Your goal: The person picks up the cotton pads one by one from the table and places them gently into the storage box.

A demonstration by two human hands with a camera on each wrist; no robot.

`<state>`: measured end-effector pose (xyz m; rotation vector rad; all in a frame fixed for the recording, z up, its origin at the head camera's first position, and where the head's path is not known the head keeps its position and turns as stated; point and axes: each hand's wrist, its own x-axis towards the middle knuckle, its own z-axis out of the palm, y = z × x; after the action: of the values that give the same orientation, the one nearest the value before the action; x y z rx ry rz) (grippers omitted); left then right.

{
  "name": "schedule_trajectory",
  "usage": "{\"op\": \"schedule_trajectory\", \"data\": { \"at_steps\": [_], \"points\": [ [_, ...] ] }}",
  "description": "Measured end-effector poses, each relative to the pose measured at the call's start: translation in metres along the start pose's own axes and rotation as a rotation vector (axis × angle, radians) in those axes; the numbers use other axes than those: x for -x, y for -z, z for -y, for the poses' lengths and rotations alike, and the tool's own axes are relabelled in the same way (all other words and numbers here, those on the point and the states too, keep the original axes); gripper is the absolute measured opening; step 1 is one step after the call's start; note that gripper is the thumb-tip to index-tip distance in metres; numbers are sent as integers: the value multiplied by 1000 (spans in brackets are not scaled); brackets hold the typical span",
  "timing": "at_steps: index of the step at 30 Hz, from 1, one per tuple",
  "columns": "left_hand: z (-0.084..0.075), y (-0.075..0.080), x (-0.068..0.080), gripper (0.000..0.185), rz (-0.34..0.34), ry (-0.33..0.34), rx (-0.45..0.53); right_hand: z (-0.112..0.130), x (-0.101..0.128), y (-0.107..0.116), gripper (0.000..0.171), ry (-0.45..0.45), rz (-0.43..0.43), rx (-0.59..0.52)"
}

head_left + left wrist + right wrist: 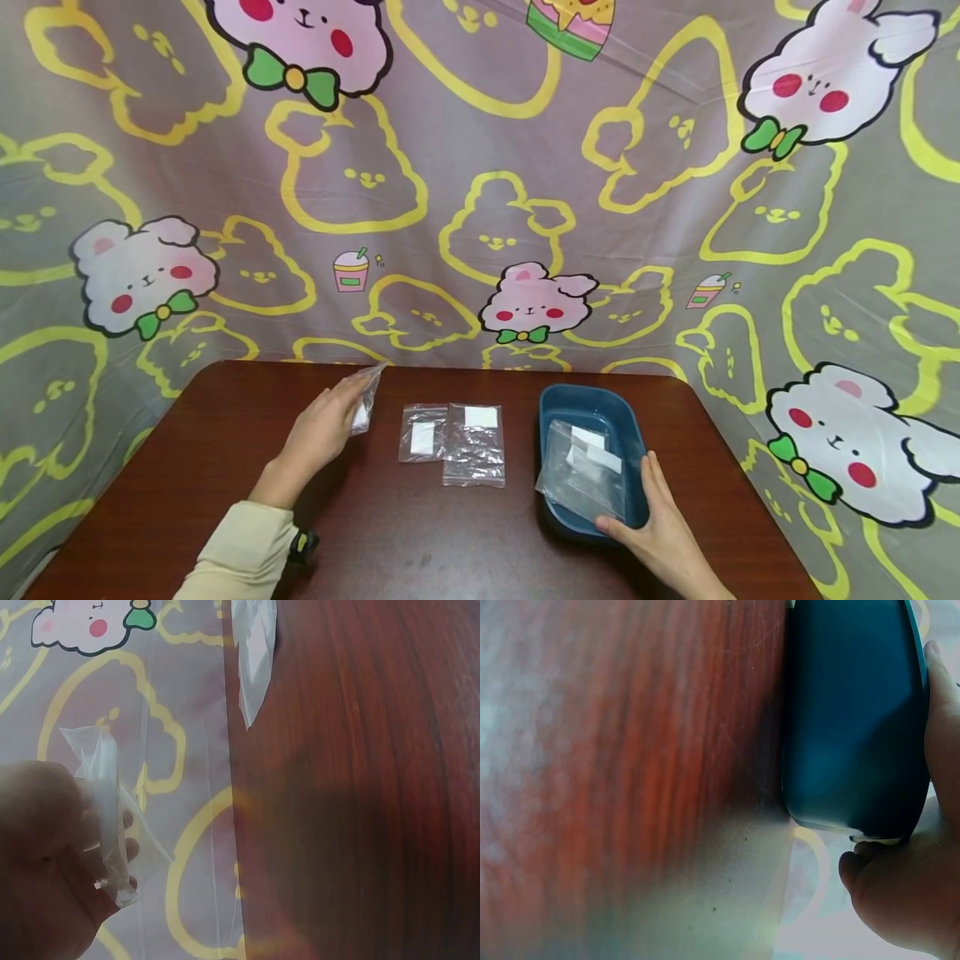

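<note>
My left hand [324,427] holds a clear zip bag [364,405] with a white label, above the left part of the table. In the left wrist view the bag [111,817] stands edge-on between thumb and curled fingers. My right hand [663,525] rests along the near right side of a dark blue tray [551,398], thumb at its near rim and fingers straight along its outer wall. Inside the tray lie clear zip bags [577,483] with white labels, partly over its left rim. The right wrist view shows the tray's outer side [855,712].
Between the hands, a small zip bag [423,435] and a larger zip bag [474,450] lie flat side by side on the brown wooden table [420,533]. A patterned curtain [450,250] hangs behind the table and along both sides.
</note>
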<state>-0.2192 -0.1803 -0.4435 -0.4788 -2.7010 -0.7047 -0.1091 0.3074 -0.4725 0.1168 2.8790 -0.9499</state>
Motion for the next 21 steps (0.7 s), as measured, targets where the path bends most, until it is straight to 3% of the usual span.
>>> {"op": "schedule_trajectory", "data": {
  "at_steps": [12,21],
  "points": [
    [-10,-15,-6,41,27,-20,25,-1,0,0,132,-8,-3,-6],
    [-23,-25,-12,41,7,-57,43,0,1,0,131,21,-29,-8]
  ]
}}
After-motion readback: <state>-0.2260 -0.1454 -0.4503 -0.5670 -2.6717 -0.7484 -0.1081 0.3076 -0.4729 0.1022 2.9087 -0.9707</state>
